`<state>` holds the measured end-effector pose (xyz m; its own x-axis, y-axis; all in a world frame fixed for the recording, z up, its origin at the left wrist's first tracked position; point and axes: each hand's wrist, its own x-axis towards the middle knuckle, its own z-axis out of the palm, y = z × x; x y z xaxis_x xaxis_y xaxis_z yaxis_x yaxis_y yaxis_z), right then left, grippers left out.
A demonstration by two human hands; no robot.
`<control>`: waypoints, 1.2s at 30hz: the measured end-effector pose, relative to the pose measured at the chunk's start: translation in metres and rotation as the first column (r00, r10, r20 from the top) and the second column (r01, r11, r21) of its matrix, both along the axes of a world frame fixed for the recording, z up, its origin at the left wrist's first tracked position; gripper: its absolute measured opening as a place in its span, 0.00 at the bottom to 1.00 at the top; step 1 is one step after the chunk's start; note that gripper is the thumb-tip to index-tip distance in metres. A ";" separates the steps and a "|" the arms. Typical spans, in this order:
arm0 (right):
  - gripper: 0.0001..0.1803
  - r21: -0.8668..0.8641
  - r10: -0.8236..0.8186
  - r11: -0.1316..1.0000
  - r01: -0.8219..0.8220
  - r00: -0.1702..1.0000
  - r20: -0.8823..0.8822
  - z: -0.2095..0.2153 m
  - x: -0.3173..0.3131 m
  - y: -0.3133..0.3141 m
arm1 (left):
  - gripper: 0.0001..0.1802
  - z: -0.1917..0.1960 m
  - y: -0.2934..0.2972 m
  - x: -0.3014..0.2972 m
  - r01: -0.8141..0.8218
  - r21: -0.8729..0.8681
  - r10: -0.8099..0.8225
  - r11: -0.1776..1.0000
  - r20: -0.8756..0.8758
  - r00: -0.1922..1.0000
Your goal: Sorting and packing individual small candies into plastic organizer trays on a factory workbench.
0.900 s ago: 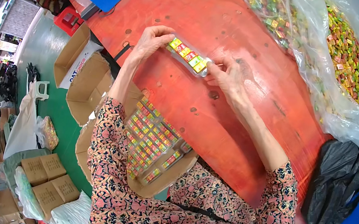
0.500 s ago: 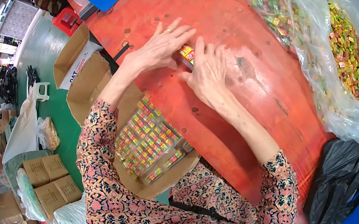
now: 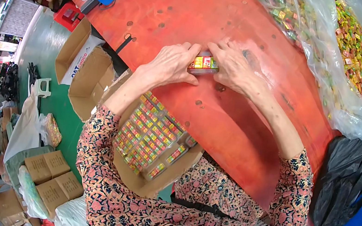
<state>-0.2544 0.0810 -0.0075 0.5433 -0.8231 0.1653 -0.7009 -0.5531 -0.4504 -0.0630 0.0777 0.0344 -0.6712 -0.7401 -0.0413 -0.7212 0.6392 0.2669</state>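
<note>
Centre of frame, slightly above middle: both hands meet on a red table (image 3: pixel 243 136). Left hand (image 3: pixel 169 67) curled, fingers closed over the left end of a short row of small wrapped sweets (image 3: pixel 203 63), red, yellow and green, lying on the tabletop. Right hand (image 3: pixel 234 67) grips the row's right end, fingers bent over its far side, so the row is pressed between the two hands. Only the middle of the row shows; both ends are hidden under fingers. Both forearms run down to sleeves of a dark floral garment (image 3: pixel 138 209) filling the lower centre of the frame. Just below the left forearm, at the table's near edge, an open cardboard box (image 3: pixel 151 186) holds tight rows of the same coloured sweets, one corner not yet filled. Upper right: two clear plastic bags (image 3: pixel 359 111) full of loose coloured sweets resting on the table, well apart from the hands. Right edge: a black plastic bag (image 3: pixel 343 184) beside the table. Left of centre: empty open cartons (image 3: pixel 85 77) on a green floor (image 3: pixel 57 108). Lower left: closed brown cartons (image 3: pixel 52 175) and pale bags, blurred toward the rim. Upper left: a red crate (image 3: pixel 70 16), small and indistinct.
</note>
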 end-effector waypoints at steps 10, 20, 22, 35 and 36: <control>0.45 0.100 -0.059 0.994 0.040 0.979 0.196 -0.001 -0.037 0.008 | 0.34 -0.004 0.006 -0.002 -0.092 -0.038 0.091 0.995 -0.015 0.996; 0.37 0.000 0.003 1.000 -0.003 0.961 0.277 -0.016 -0.033 0.005 | 0.31 -0.008 0.001 -0.001 -0.059 0.036 0.056 0.998 0.079 0.995; 0.36 0.081 -0.011 0.997 -0.010 0.970 0.243 -0.006 -0.025 0.006 | 0.30 -0.011 -0.002 0.005 -0.008 0.032 0.005 0.999 0.082 0.997; 0.39 0.045 -0.033 0.999 0.017 0.923 0.384 -0.015 -0.009 0.029 | 0.16 -0.007 0.053 0.047 -0.291 -0.070 0.290 0.954 -0.020 0.957; 0.39 0.047 -0.020 0.999 0.002 0.922 0.388 -0.016 -0.009 0.033 | 0.16 0.000 0.068 0.057 -0.304 -0.069 0.304 0.950 -0.015 0.953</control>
